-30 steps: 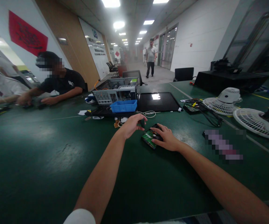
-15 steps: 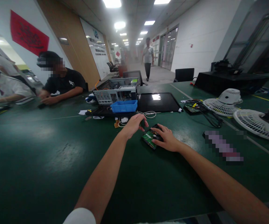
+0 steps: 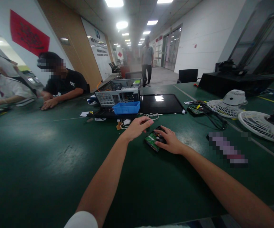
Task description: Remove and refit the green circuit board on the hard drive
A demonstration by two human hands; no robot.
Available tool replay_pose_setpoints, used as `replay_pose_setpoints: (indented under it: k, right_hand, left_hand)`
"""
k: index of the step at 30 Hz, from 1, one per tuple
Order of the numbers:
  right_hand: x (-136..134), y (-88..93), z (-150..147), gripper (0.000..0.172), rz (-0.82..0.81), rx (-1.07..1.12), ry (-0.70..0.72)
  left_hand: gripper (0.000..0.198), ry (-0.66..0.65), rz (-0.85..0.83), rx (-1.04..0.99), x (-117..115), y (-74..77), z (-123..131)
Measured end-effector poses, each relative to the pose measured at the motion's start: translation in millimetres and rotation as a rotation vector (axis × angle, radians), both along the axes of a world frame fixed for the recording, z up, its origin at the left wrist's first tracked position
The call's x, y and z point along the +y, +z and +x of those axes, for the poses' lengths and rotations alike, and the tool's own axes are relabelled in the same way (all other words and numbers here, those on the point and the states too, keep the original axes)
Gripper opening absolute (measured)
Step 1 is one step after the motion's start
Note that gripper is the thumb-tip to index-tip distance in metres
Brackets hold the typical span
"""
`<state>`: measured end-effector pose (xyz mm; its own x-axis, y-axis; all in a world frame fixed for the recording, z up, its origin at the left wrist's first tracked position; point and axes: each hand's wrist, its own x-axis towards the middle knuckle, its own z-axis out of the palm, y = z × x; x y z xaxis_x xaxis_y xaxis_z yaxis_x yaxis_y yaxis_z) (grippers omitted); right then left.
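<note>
A hard drive (image 3: 150,139) lies on the green table with its green circuit board facing up. My right hand (image 3: 169,141) is over its right side, thumb on the near part and fingers at the far edge, holding it against the table. Just beyond the drive's upper left corner, my left hand (image 3: 140,127) hovers with fingers bent and drawn together. Whatever sits between those fingertips, if anything, is too small or hidden to name.
Ahead stand a blue plastic bin (image 3: 126,108), an opened computer case (image 3: 118,92) and a dark flat panel (image 3: 162,104). To the right are cables (image 3: 214,118), white fan parts (image 3: 227,104) and a blurred-out object (image 3: 228,150). A co-worker (image 3: 62,82) sits at the left.
My left hand's fingers have closed together and turned slightly, more level over the drive's corner. The right hand and hard drive stay put. A person in the background has walked nearer.
</note>
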<state>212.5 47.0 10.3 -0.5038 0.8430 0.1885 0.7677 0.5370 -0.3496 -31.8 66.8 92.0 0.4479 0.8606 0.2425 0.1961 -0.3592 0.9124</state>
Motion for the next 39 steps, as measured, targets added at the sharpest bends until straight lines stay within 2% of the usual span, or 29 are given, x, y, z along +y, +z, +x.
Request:
replay_pose_setpoints:
  k: [4, 10, 15, 20, 26, 33, 39]
  right_hand:
    - [0.6, -2.2, -0.1, 0.067, 0.009, 0.013, -0.006]
    - [1.7, -4.6, 0.4, 0.066, 0.024, 0.027, 0.003]
    - [2.1, -7.5, 0.8, 0.074, 0.031, 0.054, -0.011]
    - [4.8, -8.2, 3.0, 0.077, 0.033, 0.073, -0.002]
    - [16.4, -7.5, 5.9, 0.079, 0.045, 0.084, 0.039]
    - [13.2, -8.1, 4.3, 0.09, -0.05, 0.07, -0.125]
    - [8.5, 2.2, 4.5, 0.097, -0.189, 0.002, -0.231]
  left_hand:
    - [0.039, -0.017, -0.031, -0.035, -0.5, 1.5, -1.2]
    - [0.034, -0.095, -0.204, -0.195, -4.7, 0.7, 0.5]
    - [0.028, -0.101, -0.32, -0.296, -3.0, 0.0, 0.4]
    - [0.023, -0.057, -0.355, -0.382, 2.3, -2.2, -4.0]
    - [0.023, -0.061, -0.364, -0.384, 5.1, -5.2, -8.4]
    - [0.023, -0.042, -0.376, -0.378, 5.5, -4.4, -9.2]
    - [0.023, -0.052, -0.368, -0.369, 6.9, -5.2, -9.8]
